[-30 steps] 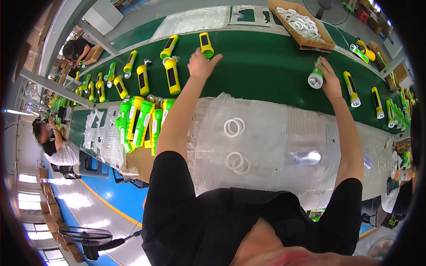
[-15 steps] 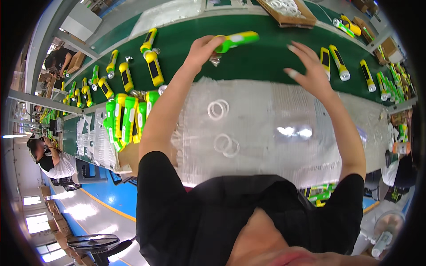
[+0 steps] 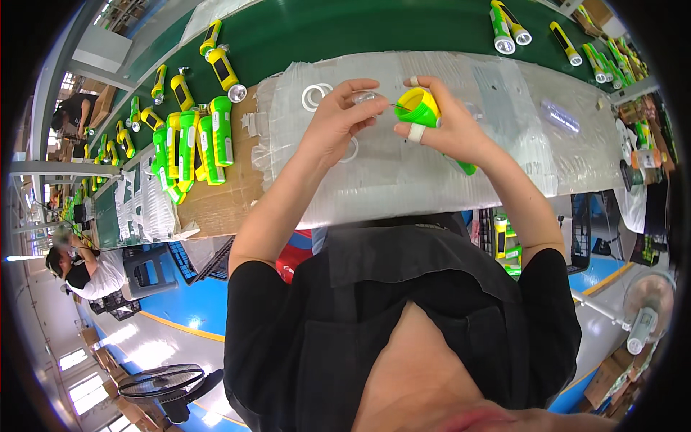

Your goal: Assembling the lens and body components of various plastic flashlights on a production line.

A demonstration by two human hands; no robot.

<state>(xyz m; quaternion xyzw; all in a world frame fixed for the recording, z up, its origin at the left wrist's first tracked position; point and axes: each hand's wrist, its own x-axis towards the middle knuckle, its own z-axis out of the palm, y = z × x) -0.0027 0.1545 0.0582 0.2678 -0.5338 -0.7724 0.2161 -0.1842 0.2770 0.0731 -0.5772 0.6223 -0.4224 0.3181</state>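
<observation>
My right hand [image 3: 453, 124], with pale wraps on its finger and thumb, grips a green-and-yellow flashlight body [image 3: 421, 109] with its open end tilted toward my left hand. My left hand [image 3: 332, 121] pinches a small shiny flashlight reflector [image 3: 366, 99]. A thin wire [image 3: 396, 106] spans the gap between the reflector and the open end. Beneath my hands lies a workbench covered in clear plastic [image 3: 389, 176]. White rings [image 3: 314, 96] rest beside my left hand, and another ring [image 3: 350, 150] is partly hidden below it.
Several flashlights [image 3: 188, 144] are piled on cardboard [image 3: 223, 189] at the left. More flashlights stand on the green belt [image 3: 324, 32] beyond. A clear plastic roll [image 3: 560, 117] lies on the right. A co-worker [image 3: 75, 268] sits far left, near a black fan [image 3: 167, 385].
Both hands have come back from the green belt to above the plastic-covered bench. The flashlight body has passed from my left hand to my right, and my left now holds the reflector.
</observation>
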